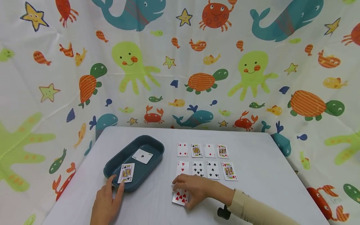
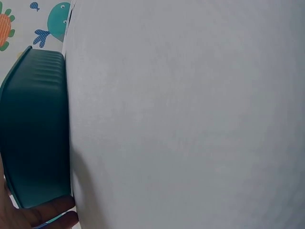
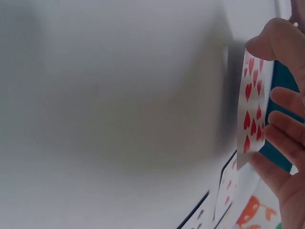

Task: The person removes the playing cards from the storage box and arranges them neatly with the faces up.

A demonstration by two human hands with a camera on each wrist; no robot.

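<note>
My right hand (image 1: 194, 187) holds a ten of hearts (image 3: 251, 102) by its edges, thumb at one end and fingers at the other, just above the white table. In the head view that card (image 1: 180, 197) lies partly under the hand, in front of the lower card row. My left hand (image 1: 107, 200) grips the near end of a dark teal tray (image 1: 157, 144). Its outer fingers (image 2: 52, 209) lie against the tray's outside wall in the left wrist view. Inside the tray are a face card of clubs (image 1: 126, 172) and a low club card (image 1: 142, 156).
Two rows of face-up cards lie right of the tray. The far row includes a four of diamonds (image 1: 182, 149) and a red face card (image 1: 222, 151). The near row has a heart card (image 1: 182, 167), spade cards (image 1: 212, 170) and a red face card (image 1: 229, 171). A patterned curtain (image 1: 168, 84) hangs behind.
</note>
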